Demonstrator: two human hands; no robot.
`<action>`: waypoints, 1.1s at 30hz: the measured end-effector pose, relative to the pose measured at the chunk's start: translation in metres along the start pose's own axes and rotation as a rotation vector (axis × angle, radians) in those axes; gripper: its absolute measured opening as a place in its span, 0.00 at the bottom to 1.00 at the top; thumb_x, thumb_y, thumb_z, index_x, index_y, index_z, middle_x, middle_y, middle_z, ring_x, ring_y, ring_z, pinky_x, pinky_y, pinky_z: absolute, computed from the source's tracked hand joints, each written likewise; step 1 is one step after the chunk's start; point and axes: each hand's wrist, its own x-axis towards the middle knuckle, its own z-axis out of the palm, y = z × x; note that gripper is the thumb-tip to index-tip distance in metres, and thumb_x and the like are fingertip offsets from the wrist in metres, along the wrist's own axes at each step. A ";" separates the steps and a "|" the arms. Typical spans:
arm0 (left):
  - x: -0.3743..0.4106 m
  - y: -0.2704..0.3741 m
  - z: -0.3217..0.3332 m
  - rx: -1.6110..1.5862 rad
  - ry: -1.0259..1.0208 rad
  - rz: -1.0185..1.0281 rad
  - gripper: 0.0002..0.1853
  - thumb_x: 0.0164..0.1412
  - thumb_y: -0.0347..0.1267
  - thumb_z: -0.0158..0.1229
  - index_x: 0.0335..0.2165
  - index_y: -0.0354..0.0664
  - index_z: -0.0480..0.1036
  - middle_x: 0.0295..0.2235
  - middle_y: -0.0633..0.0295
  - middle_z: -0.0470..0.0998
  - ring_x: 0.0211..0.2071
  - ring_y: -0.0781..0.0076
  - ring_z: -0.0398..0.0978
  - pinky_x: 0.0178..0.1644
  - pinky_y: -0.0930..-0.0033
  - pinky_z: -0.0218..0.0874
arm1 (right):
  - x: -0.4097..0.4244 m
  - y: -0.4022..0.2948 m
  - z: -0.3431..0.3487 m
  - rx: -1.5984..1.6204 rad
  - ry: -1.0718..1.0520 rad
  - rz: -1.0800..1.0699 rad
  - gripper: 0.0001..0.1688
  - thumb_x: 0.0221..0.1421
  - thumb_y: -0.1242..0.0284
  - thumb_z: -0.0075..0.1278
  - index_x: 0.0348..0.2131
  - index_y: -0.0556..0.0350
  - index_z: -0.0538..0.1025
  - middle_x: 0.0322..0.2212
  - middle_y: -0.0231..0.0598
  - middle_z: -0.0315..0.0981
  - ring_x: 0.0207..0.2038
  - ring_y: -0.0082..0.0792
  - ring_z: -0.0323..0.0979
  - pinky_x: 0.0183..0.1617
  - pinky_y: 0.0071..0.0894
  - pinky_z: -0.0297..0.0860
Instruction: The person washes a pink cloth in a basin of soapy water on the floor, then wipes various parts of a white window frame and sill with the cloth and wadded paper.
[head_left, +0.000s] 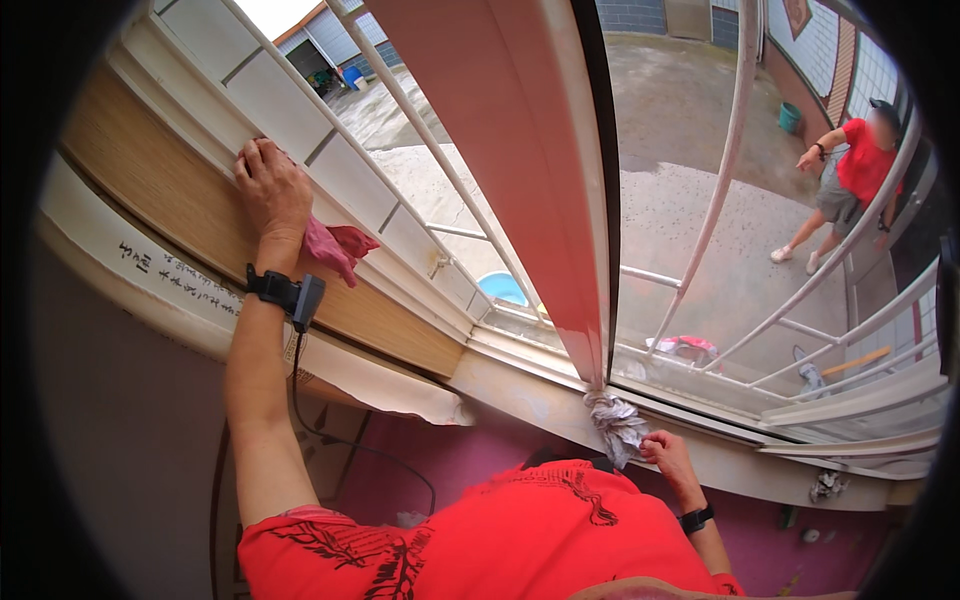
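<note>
My left hand (271, 184) presses on the white window frame (217, 124) at the left, fingers curled over it. A pink cloth (337, 246) trails out from under its palm beside the wrist. My right hand (666, 459) is low by the sill (525, 382), fingertips bent together at the edge of a crumpled grey-and-white wad (616, 427). Whether the wad is paper or cloth, and whether the fingers pinch it, is unclear. It lies at the foot of the red window post (517, 150) and droops over the sill's edge.
White security bars (720, 172) stand outside the window. Beyond them a person in a red shirt (862, 165) is in the concrete yard. A wood-toned panel (172, 161) and a curling sheet with writing (187, 277) run below the frame. Another crumpled wad (828, 486) sits on the right.
</note>
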 end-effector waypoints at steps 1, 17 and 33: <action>-0.002 0.001 -0.001 0.004 0.005 -0.001 0.25 0.51 0.41 0.61 0.44 0.35 0.73 0.47 0.59 0.69 0.56 0.61 0.63 0.61 0.58 0.53 | 0.000 0.000 0.001 -0.008 0.000 0.001 0.12 0.59 0.73 0.51 0.40 0.63 0.77 0.30 0.35 0.79 0.31 0.22 0.74 0.35 0.22 0.71; -0.016 0.009 -0.010 0.040 -0.026 0.059 0.24 0.51 0.46 0.63 0.40 0.38 0.76 0.45 0.59 0.69 0.55 0.62 0.63 0.60 0.58 0.52 | -0.009 0.003 0.008 -0.082 0.013 0.014 0.12 0.58 0.71 0.51 0.39 0.60 0.78 0.28 0.33 0.78 0.30 0.22 0.73 0.34 0.22 0.69; -0.017 0.004 -0.046 -0.069 -0.334 0.203 0.56 0.35 0.62 0.70 0.52 0.29 0.65 0.54 0.51 0.64 0.60 0.55 0.56 0.65 0.55 0.46 | -0.007 0.010 0.002 -0.121 -0.012 0.051 0.14 0.61 0.69 0.49 0.42 0.59 0.77 0.33 0.35 0.79 0.34 0.24 0.76 0.38 0.23 0.71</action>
